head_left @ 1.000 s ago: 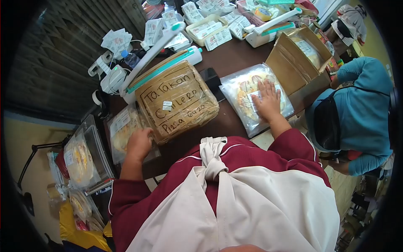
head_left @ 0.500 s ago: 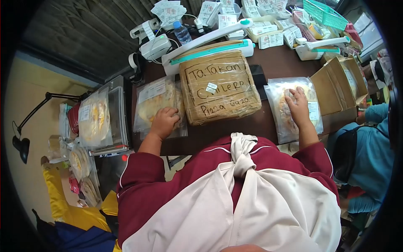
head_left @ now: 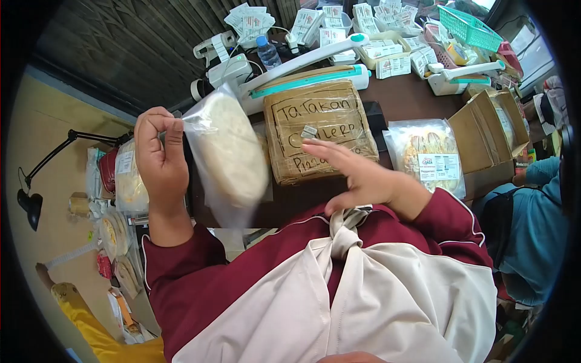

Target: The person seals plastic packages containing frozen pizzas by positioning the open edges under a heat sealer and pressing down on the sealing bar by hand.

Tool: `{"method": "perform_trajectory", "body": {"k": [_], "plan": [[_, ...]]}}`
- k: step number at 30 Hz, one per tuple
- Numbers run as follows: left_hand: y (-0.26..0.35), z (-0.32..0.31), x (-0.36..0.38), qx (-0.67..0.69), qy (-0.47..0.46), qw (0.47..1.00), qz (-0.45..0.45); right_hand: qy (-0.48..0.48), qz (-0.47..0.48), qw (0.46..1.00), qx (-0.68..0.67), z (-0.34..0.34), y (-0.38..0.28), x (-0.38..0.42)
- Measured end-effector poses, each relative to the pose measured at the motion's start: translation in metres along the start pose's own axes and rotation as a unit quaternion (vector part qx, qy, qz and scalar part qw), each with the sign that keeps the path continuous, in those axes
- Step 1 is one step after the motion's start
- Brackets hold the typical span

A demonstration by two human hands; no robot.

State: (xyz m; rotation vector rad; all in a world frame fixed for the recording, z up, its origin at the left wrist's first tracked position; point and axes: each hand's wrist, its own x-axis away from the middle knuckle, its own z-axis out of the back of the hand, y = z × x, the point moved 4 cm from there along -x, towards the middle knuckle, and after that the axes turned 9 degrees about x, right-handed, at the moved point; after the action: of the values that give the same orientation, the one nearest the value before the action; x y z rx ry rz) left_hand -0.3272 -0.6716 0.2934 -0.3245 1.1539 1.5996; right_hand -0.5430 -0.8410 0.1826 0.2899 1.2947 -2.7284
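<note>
My left hand [head_left: 161, 148] pinches the edge of a clear plastic bag holding a pizza [head_left: 229, 145]. The bagged pizza is raised and tilted, its pale underside facing me, slightly smeared by motion. My right hand [head_left: 360, 175] hovers over the front of a taped cardboard box [head_left: 284, 136] with handwriting on it. Its fingers are apart and hold nothing. Right of the box lies another bagged pizza [head_left: 423, 148] with a printed label on its bag. Part of a further bag shows behind the raised one.
A white and teal heat sealer [head_left: 302, 60] lies behind the box. Label stacks [head_left: 381, 48], a water bottle [head_left: 266, 53] and a green basket [head_left: 469, 27] line the back. An open carton [head_left: 481, 127] stands right, near a person in blue [head_left: 529, 224]. More bagged pizzas [head_left: 130, 178] are left.
My left hand has lifted a bagged pizza from the table and tilted it up. My right hand has left the right-hand pizza and moved left to the box's front.
</note>
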Motion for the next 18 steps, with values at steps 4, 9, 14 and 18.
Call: {"method": "perform_trajectory", "body": {"k": [4,9,14,18], "plan": [[-0.016,-0.034,0.022,0.19,0.048,0.968,0.156,0.11,0.074,0.972,-0.192,-0.021,0.014,-0.003],[-0.057,-0.098,0.072,0.271,0.02,0.892,0.36,0.144,-0.029,0.829,-0.539,-0.045,0.06,0.02],[-0.077,-0.125,0.088,0.336,0.024,0.86,0.383,0.129,-0.151,0.867,-0.458,-0.058,0.089,0.039],[-0.083,-0.126,0.082,0.329,0.014,0.858,0.395,0.102,-0.184,0.87,-0.445,-0.052,0.092,0.037]]}}
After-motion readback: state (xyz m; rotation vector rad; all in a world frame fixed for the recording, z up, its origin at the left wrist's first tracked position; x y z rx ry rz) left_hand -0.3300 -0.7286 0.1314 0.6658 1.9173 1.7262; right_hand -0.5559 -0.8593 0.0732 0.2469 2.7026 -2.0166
